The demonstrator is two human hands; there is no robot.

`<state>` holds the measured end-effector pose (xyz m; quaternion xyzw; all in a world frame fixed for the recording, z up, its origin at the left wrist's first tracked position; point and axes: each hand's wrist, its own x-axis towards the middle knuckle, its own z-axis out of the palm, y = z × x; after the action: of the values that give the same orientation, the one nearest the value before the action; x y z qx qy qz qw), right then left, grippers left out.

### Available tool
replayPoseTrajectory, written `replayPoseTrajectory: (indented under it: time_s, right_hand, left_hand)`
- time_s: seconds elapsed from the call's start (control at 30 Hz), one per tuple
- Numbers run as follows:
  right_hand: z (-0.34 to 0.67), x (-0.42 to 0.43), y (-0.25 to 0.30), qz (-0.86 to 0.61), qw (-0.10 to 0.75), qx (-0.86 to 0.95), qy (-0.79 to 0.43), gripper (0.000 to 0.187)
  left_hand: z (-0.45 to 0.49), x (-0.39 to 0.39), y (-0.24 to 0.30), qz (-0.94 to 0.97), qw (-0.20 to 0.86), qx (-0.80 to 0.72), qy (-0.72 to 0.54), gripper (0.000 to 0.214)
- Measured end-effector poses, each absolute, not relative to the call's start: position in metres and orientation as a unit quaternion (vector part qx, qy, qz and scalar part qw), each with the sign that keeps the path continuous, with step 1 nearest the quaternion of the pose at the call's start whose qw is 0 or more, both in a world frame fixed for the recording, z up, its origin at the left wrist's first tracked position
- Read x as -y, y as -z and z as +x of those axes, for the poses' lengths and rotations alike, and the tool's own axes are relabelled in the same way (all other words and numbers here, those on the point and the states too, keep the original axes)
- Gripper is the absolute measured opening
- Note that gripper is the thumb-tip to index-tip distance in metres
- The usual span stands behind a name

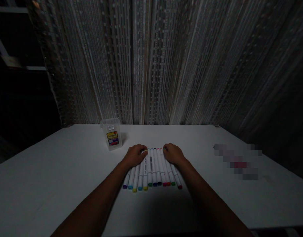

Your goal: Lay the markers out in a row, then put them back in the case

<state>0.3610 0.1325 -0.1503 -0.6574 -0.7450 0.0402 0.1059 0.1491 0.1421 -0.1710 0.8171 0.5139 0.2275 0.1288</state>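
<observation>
I have both hands at the far end of a row of white markers, which lies flat between them on the white table. The left hand curls in at the row's left edge, the right hand at its right; neither is spread flat. I can't tell whether either pinches a marker or merely rests against the outer ones.

Uneven pressure is my main worry: if one hand pushes inward harder, I'd expect the round barrels to roll, ride over each other or skew. The coloured ends nearest the wearer already sit unevenly, and the rightmost marker angles outward below the right hand, so squeezing only at the far end could fan them further. A careless leftward sweep might also knock the clear plastic container, standing just beyond and left of the left hand.

The fingertips and the outer markers' far ends are hidden from me. Well to the right of the right hand, a pixelated patch masks whatever lies there. Dim light swallows the container's label print.
</observation>
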Motion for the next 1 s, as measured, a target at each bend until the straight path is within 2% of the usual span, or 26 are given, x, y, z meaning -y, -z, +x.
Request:
replayPoseTrajectory:
  time_s: [0.3, 0.6, 0.87, 1.0]
  right_hand:
    - [0.351, -0.134, 0.156, -0.581, 0.139, 0.8, -0.054, 0.031]
    - [0.358, -0.137, 0.153, -0.606, 0.162, 0.777, -0.045, 0.034]
    - [0.366, -0.132, 0.141, -0.671, 0.08, 0.734, -0.075, 0.028]
    - [0.363, -0.133, 0.143, -0.655, 0.084, 0.748, -0.067, 0.031]
  left_hand:
    - [0.149, -0.142, 0.172, 0.824, 0.124, -0.503, -0.23, 0.032]
    - [0.149, -0.143, 0.173, 0.826, 0.131, -0.499, -0.227, 0.03]
    - [0.148, -0.142, 0.171, 0.82, 0.147, -0.503, -0.23, 0.031]
    - [0.148, -0.145, 0.173, 0.818, 0.145, -0.503, -0.237, 0.031]
